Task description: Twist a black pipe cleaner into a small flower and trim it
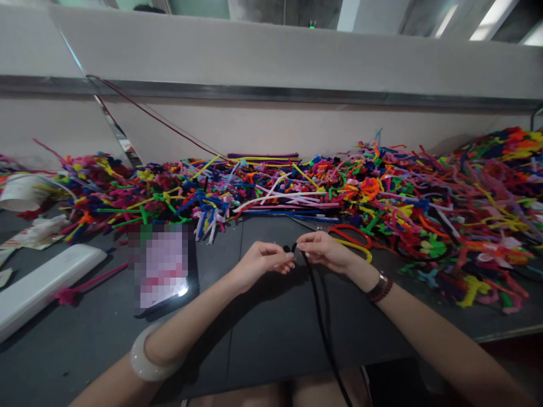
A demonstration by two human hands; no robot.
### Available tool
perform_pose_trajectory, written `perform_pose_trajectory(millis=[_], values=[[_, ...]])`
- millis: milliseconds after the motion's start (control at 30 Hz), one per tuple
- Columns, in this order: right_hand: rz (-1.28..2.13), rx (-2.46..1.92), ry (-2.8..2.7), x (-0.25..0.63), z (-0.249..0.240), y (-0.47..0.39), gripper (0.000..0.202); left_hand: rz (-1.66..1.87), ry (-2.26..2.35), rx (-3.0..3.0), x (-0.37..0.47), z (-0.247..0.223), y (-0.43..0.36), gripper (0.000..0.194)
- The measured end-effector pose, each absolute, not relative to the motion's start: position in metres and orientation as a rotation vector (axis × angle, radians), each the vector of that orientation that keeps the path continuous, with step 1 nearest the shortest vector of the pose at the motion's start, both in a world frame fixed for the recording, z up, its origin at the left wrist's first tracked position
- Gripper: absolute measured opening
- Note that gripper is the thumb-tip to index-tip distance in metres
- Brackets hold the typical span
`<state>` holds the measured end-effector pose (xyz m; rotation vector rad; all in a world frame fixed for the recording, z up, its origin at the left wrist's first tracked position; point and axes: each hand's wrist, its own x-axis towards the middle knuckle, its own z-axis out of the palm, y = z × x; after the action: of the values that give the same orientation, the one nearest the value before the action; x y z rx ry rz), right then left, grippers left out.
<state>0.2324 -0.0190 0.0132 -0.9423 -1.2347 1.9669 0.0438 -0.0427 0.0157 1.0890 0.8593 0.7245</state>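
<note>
Black pipe cleaner (316,305) is pinched at its bent top end between both hands, its length trailing down toward the person's lap. The left hand (258,263) closes its fingertips on the loop from one side; the right hand (326,250) grips it from the other. Beyond the hands lies a pile of colourful pipe cleaners (297,192); a phone (163,271) rests left of the left hand.

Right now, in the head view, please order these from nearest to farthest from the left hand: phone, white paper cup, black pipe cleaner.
1. black pipe cleaner, pinched at the left hand.
2. phone, on its left.
3. white paper cup, far left, by the pile.
</note>
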Motion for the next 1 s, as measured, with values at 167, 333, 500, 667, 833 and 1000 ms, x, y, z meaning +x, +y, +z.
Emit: perform_pose_trajectory(millis=[167,333,500,667,833,1000], values=[[1.89,-0.93,-1.253,0.23,0.014,-0.021,0.021,0.711,0.83,1.038,0.042,0.015,-0.042,0.021],[1.824,-0.939,-1.264,0.228,0.014,-0.021,0.022,0.682,0.805,1.005,0.042,0.016,-0.043,0.02],[1.772,-0.918,-1.277,0.226,0.009,-0.021,0.021,0.692,0.811,0.954,0.044,0.016,-0.043,0.019],[1.718,-0.942,-1.239,0.222,0.002,-0.021,0.021,0.709,0.84,0.917,0.045,0.016,-0.044,0.02],[1.709,-0.941,-1.191,0.219,-0.002,-0.023,0.022,0.729,0.852,0.906,0.046,0.015,-0.045,0.023],[1.724,-0.922,-1.142,0.217,-0.004,-0.024,0.023,0.728,0.832,0.92,0.046,0.015,-0.045,0.022]])
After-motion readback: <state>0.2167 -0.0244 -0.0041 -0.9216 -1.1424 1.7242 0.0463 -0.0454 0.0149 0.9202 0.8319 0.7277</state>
